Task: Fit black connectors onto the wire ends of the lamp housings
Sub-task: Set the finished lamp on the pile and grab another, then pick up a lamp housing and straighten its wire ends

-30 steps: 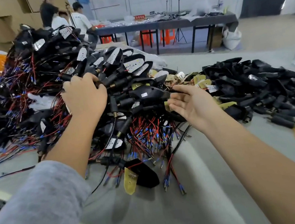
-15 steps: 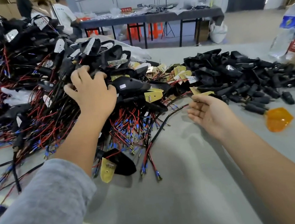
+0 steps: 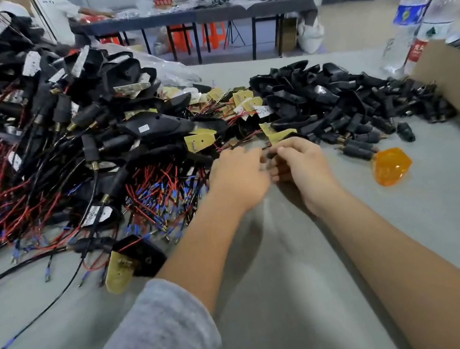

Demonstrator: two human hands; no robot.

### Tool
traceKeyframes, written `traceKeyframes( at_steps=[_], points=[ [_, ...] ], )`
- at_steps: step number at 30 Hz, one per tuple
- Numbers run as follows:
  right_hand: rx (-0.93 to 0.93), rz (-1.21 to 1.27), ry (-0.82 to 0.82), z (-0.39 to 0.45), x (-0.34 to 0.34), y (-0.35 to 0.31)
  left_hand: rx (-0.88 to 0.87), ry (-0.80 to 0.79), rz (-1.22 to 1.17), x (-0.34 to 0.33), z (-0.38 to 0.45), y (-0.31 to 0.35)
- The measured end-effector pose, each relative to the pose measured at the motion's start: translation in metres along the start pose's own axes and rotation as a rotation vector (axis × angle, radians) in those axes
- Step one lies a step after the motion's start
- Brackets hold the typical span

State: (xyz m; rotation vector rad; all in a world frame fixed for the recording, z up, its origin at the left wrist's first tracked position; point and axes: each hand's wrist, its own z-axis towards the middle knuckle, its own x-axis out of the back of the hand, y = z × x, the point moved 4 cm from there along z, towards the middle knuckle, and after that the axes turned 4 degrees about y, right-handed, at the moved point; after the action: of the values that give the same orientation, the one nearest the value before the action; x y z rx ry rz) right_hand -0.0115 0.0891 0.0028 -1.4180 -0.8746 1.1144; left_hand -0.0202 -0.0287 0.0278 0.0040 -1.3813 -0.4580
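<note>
L hand (image 3: 237,173) and R hand (image 3: 299,161) curled close together at pile edge, pinching small dark part between them, prob. a connector; wire end not discernible. Housings (image 3: 157,125) heaped left, loose connectors (image 3: 360,102) right on surface (image 3: 297,283). Risk: tangled leads drag neighbours.

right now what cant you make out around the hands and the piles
- Head view: what the left hand and right hand pinch between them; the fingers cover it and it is blurred.
- Head view: whether a connector is on that wire yet; too small to tell.
- Head view: the wired pile runs off the left edge.
- Head view: the box is cut by the right edge.
</note>
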Motion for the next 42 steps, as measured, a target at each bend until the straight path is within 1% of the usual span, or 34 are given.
traceKeyframes(
  at_steps=[1,3,5,9,12,15,20,22,24,27,29,30,42],
  points=[
    [0.013,-0.018,0.002,0.001,0.005,0.0,0.028,-0.04,0.032,-0.01,0.001,0.003],
    [0.025,-0.056,-0.003,0.002,0.014,0.001,0.099,-0.079,0.003,-0.022,0.002,0.005],
    [0.05,-0.126,-0.008,0.002,0.017,0.003,0.145,-0.023,0.007,-0.025,0.003,0.006],
    [0.126,-0.292,-0.008,0.0,0.016,0.003,0.175,0.151,0.072,-0.027,0.004,0.005],
    [0.153,-0.341,-0.01,-0.003,0.016,0.003,0.151,0.169,0.163,-0.034,0.005,0.004],
    [0.158,-0.367,0.008,-0.004,0.019,0.003,0.203,0.215,0.08,-0.031,0.001,0.003],
    [0.134,-0.343,0.028,-0.004,0.019,0.002,0.195,0.359,-0.109,-0.021,-0.007,0.005],
    [0.122,-0.296,0.027,-0.005,0.02,0.0,0.142,0.406,-0.205,-0.017,-0.008,0.007],
    [0.085,-0.172,0.024,-0.004,0.02,-0.001,0.05,0.417,-0.31,-0.015,-0.009,0.013],
    [-0.015,0.183,0.041,-0.003,0.027,-0.005,-0.066,0.42,-0.384,-0.013,-0.01,0.018],
    [-0.073,0.411,0.044,-0.001,0.034,-0.007,-0.083,0.394,-0.396,-0.015,-0.011,0.019],
    [-0.088,0.465,0.049,0.001,0.038,-0.008,-0.082,0.385,-0.392,-0.016,-0.01,0.019],
    [-0.103,0.405,0.056,0.003,0.043,-0.006,-0.143,0.396,-0.372,-0.015,-0.012,0.026]
  ],
)
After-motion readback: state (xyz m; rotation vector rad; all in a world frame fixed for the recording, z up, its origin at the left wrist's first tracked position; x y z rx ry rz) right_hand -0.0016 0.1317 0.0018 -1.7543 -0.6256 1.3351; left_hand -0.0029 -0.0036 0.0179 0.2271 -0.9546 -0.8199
